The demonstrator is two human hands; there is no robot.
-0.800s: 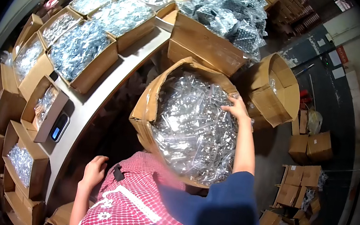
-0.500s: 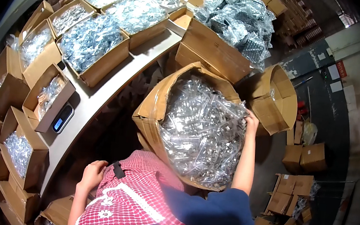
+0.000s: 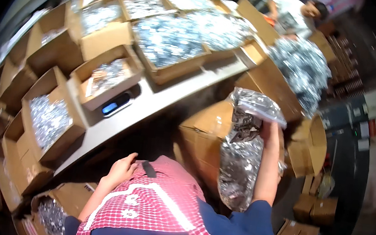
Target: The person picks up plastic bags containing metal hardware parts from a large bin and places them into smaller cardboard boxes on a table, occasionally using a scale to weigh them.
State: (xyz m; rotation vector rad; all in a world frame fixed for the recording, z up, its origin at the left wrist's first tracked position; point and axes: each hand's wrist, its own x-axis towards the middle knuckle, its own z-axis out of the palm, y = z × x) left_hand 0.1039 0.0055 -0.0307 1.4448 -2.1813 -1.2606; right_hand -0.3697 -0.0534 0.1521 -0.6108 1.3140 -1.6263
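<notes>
Big cardboard carton (image 3: 200, 154) sits at 4 o'clock from the middle of the view, with a shiny plastic heap (image 3: 237, 177) in its mouth; the checked apron (image 3: 149, 206) is at 6. Over the heap, at 3 o'clock, there's the clear bag (image 3: 246, 121) with dark bits inside. My guess: lightish, floppy, kinda slippery, contents that slump, film that could tear if yanked. Best hold is probably the edge by the pale strip (image 3: 260, 112). Right hand (image 3: 270, 131) looks closed on the bag's right edge, fingertips hidden. Left hand (image 3: 121, 168), between 7 and 8 near the apron, is loosely half open, nothing visible in it.
</notes>
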